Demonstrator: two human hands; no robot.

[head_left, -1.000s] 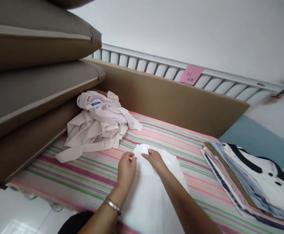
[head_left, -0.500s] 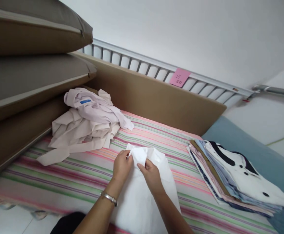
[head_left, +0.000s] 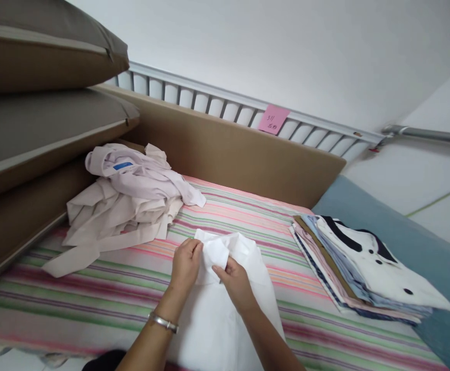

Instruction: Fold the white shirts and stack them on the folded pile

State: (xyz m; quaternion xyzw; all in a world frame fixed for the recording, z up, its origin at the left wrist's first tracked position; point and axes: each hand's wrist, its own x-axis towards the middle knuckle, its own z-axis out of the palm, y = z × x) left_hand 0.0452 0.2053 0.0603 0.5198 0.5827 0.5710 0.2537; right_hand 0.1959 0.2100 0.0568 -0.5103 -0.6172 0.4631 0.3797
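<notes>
A white collared shirt (head_left: 209,324) lies spread on the striped cloth (head_left: 143,299) in front of me, its collar end pointing away. My left hand (head_left: 185,262) is closed on the left side of the collar, thumb and fingers pinched together. On the other side, my right hand (head_left: 236,281) pinches the collar's right part between thumb and fingers. The collar flap stands raised between both hands. My forearms cover parts of the shirt's body, and its lower end runs out of view.
A rumpled pile of pale lilac and cream clothes (head_left: 128,201) lies left. Folded shirts (head_left: 367,268) are stacked at right, partly on a blue surface (head_left: 395,232). Grey-brown cushions (head_left: 51,129) rise at far left. A brown board (head_left: 225,147) and pink note (head_left: 274,119) stand behind.
My view has shifted slightly, so the surroundings sit further left. Both hands keep hold of the collar, and the flap between them is more spread out.
</notes>
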